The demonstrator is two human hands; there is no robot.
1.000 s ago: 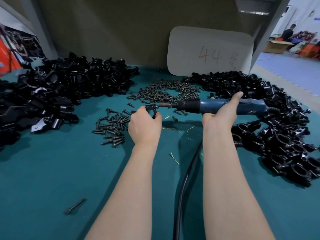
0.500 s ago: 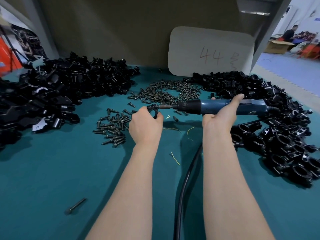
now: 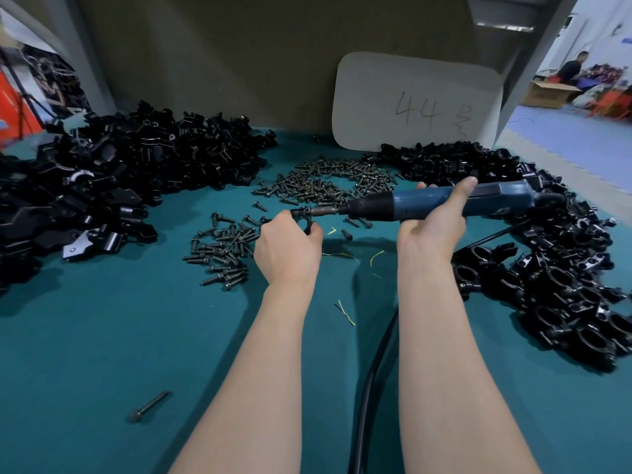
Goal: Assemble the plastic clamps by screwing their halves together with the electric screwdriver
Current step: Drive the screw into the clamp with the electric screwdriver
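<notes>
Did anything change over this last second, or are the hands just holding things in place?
Hardly anything. The blue electric screwdriver in the right hand tipped its rear end up slightly; its bit stays on the small black plastic clamp gripped by the left hand. Nothing was picked up or released. The piles of black clamp parts and dark screws lie unchanged.
</notes>
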